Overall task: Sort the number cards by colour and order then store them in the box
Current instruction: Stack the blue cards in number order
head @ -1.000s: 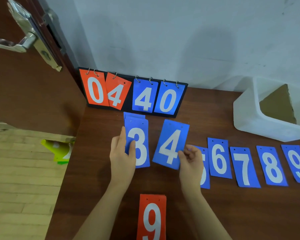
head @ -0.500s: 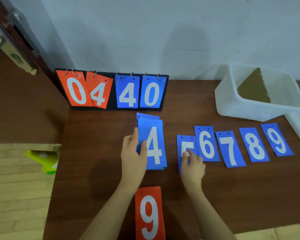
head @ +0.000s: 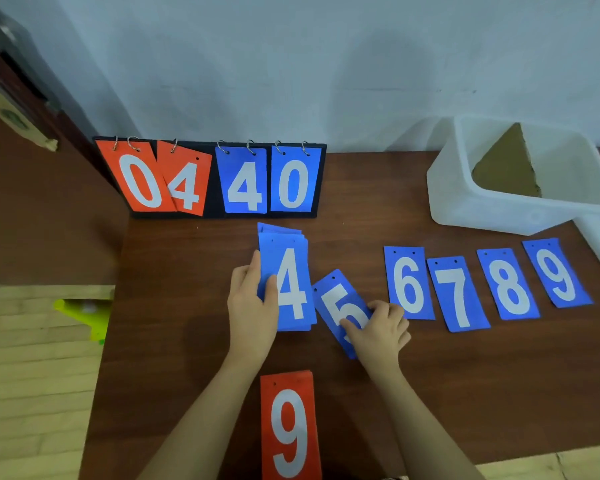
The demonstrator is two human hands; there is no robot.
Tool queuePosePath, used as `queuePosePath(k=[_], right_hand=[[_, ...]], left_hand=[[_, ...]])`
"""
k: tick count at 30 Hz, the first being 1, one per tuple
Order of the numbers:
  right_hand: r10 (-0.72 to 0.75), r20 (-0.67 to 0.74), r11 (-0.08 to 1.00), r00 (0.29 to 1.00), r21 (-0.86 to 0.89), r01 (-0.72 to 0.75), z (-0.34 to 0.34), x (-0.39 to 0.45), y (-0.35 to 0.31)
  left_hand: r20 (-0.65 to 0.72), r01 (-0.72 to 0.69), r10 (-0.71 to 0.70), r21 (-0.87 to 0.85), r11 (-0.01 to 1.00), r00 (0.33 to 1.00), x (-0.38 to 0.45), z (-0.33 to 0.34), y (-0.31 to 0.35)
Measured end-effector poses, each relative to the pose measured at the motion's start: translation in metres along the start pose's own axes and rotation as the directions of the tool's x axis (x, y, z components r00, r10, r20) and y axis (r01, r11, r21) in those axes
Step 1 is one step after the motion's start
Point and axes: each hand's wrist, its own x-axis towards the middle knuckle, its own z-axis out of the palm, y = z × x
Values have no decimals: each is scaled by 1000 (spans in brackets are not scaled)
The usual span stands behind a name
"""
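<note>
A stack of blue number cards (head: 290, 282) with 4 on top lies mid-table, and my left hand (head: 252, 306) holds its left edge. My right hand (head: 380, 329) pinches the blue 5 card (head: 340, 306), which is tilted and partly lifted just right of the stack. Blue cards 6 (head: 409, 284), 7 (head: 456, 294), 8 (head: 508, 285) and 9 (head: 556, 273) lie in a row to the right. An orange stack (head: 290, 427) with 9 on top sits near the front edge. The white plastic box (head: 520, 181) stands open at the back right.
A black flip scoreboard (head: 212, 178) showing orange 0 4 and blue 4 0 leans against the wall at the back. A brown cardboard piece (head: 506, 168) sits inside the box. The table's left edge drops to a wooden floor with a green object (head: 84, 315).
The blue 4 card went onto the stack over the 3. My right hand then moved to the 5 card and has pulled it leftward and tilted it.
</note>
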Motion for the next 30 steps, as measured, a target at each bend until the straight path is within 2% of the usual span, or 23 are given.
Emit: queuePosePath(k=[2, 4, 5, 7, 10, 12, 14, 21, 24, 26, 28, 30], right_hand=[[24, 39, 999, 999, 40, -25, -6, 6, -5], [11, 100, 967, 995, 254, -36, -12, 8, -9], [-23, 108, 919, 994, 393, -21, -15, 5, -11], [-83, 8, 807, 996, 587, 63, -26, -4, -15], [-54, -81, 580, 995, 809, 97, -44, -19, -29], [-43, -40, 435, 998, 899, 55, -52, -29, -41], [-72, -16, 388, 997, 921, 43, -54, -40, -50], [-110, -72, 547, 991, 829, 121, -54, -50, -54], [-194, -90, 635, 977, 748, 195, -60, -39, -48], [-183, -142, 717, 973, 658, 231, -65, -18, -29], [-84, -163, 836, 983, 525, 158, -68, 16, 1], [16, -108, 958, 994, 286, 16, -69, 49, 33]], left_hand=[[-8, -1, 1, -14, 1000, 1000, 1, 0, 1], [-12, 0, -1, -43, 999, 1000, 1, -2, 1], [-15, 3, -4, -54, 999, 1000, 1, -3, 1], [-24, 5, -6, -67, 998, 1000, 0, -6, -2], [-13, -11, 10, -90, 996, 1000, -3, -9, -6], [15, -30, 31, -108, 994, 999, -7, -8, -6], [31, -79, 82, -98, 992, 996, -11, -4, -2], [57, -143, 157, -204, 969, 986, -21, 15, 34], [22, -175, 181, -152, 973, 983, -23, 27, 42], [-19, -145, 144, -156, 977, 989, -24, 37, 46], [-61, -104, 94, -192, 976, 994, -26, 48, 50], [-93, -82, 65, -201, 976, 994, -28, 62, 56]])
